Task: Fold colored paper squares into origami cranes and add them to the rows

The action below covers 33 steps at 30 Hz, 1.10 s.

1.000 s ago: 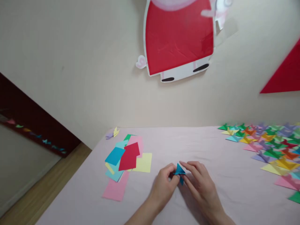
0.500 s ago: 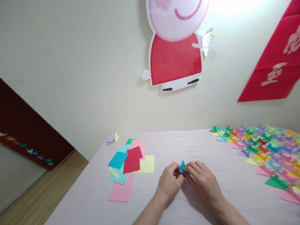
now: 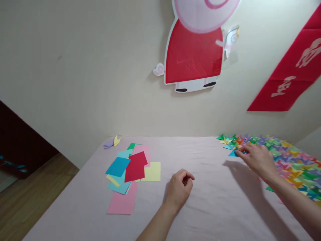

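My right hand [image 3: 258,160] reaches out to the right, its fingertips pinching a blue folded paper crane [image 3: 233,153] at the near-left edge of the crowd of cranes. Part of that crane is hidden behind the fingers. My left hand [image 3: 179,187] rests on the pale tablecloth [image 3: 200,207], fingers curled in and nothing visible in them. Many paper cranes [image 3: 296,174] in green, yellow, pink, purple and orange stand packed together beside and beyond my right hand, and my forearm covers some of them.
Left of my left hand lies a loose pile of coloured paper sheets, with a red sheet [image 3: 136,166], a blue sheet [image 3: 117,166] and a pink sheet [image 3: 122,199]. A small yellow and purple folded piece [image 3: 115,140] sits at the far left corner. The wall [image 3: 100,83] rises behind the table.
My right hand has carried the blue crane from between both hands over to the group on the right. The left hand has let go of it and stays near the middle. The view has shifted slightly.
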{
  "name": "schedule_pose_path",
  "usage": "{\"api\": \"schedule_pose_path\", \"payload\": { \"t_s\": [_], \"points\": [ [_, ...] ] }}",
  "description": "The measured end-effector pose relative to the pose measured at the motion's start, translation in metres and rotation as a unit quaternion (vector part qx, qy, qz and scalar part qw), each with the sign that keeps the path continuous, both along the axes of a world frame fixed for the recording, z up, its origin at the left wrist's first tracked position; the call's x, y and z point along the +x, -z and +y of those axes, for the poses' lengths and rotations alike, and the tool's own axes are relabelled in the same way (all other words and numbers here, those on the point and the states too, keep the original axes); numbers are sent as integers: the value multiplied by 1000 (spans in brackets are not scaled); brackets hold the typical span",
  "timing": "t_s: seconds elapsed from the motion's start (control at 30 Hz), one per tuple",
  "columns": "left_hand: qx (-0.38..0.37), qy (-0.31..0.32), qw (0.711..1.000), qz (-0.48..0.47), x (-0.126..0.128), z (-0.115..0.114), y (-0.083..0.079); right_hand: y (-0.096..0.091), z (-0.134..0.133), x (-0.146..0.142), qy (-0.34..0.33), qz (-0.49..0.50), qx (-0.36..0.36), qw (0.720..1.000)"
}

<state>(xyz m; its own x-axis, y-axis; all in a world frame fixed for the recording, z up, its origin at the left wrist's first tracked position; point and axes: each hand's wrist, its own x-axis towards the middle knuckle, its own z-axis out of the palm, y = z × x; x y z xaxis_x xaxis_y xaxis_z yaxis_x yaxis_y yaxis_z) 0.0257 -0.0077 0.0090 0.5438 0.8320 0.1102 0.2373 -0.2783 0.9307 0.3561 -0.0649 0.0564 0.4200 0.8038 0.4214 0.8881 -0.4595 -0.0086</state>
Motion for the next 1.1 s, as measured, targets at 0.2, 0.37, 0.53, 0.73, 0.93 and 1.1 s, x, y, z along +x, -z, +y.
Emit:
{"api": "schedule_pose_path", "payload": {
  "t_s": [0.2,0.37,0.53,0.73,0.93,1.1],
  "points": [
    [8,10,1000,-2,2,2,-1,21,13,19,54,-32,-33,998],
    [5,12,1000,6,1,2,0,30,24,30,80,-47,-50,994],
    [3,14,1000,6,1,2,-1,36,27,36,83,-54,-71,992],
    [4,18,1000,14,1,2,-1,38,27,35,83,-52,-75,992],
    [13,18,1000,18,1,2,1,32,29,29,76,-33,-76,994],
    [18,17,1000,17,2,2,1,9,29,30,104,6,-69,992]
  ]
}}
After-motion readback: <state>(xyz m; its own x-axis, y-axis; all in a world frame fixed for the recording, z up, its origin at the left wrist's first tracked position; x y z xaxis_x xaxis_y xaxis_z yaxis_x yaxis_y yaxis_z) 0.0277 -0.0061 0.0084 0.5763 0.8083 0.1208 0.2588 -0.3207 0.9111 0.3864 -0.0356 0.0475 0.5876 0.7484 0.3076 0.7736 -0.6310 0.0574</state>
